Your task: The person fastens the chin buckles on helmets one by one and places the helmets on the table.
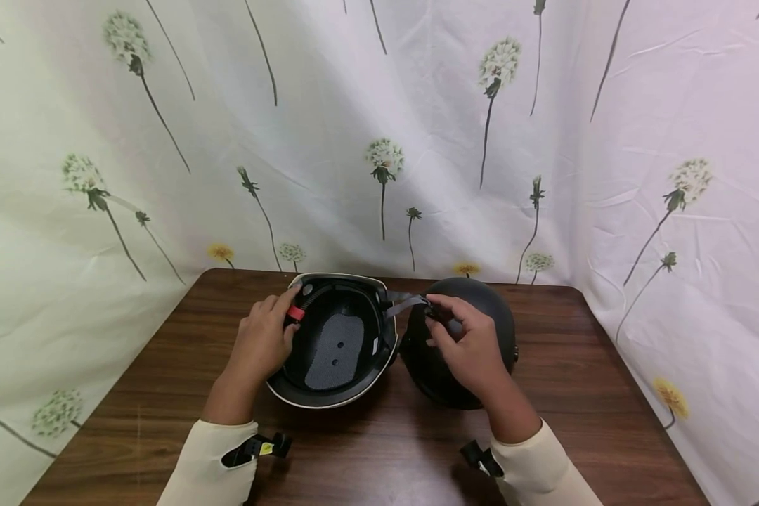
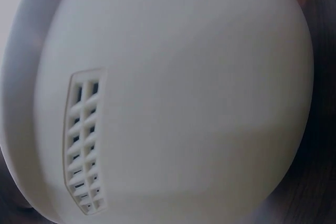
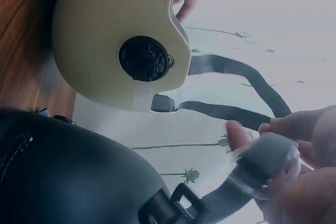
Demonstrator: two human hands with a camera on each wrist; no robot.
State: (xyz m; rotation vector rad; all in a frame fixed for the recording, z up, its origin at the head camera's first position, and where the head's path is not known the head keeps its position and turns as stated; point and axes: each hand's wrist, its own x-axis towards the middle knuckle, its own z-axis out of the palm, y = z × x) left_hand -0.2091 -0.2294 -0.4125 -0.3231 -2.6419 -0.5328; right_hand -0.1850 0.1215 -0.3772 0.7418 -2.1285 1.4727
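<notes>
A cream helmet (image 1: pixel 335 404) lies upside down on the table, showing its black lining and grey pad (image 1: pixel 336 351). At its left rim my left hand (image 1: pixel 262 344) grips the edge, thumb and index finger either side of a red tab (image 1: pixel 296 313). The left wrist view shows only the cream shell (image 2: pixel 199 93) with its slotted vent (image 2: pixel 85 142). Between thumb and fingers, my right hand (image 1: pixel 471 341) pinches the helmet's grey chin strap (image 3: pixel 231 112), which stretches from the right rim. Clear plastic covers part of the strap, and a black buckle (image 3: pixel 176 205) is at its lower end.
A black helmet (image 1: pixel 496 299) stands dome up on the brown wooden table (image 1: pixel 379 457), right beside the cream one and under my right hand. A white cloth with dandelion prints (image 1: pixel 329 140) hangs behind the table and along both sides.
</notes>
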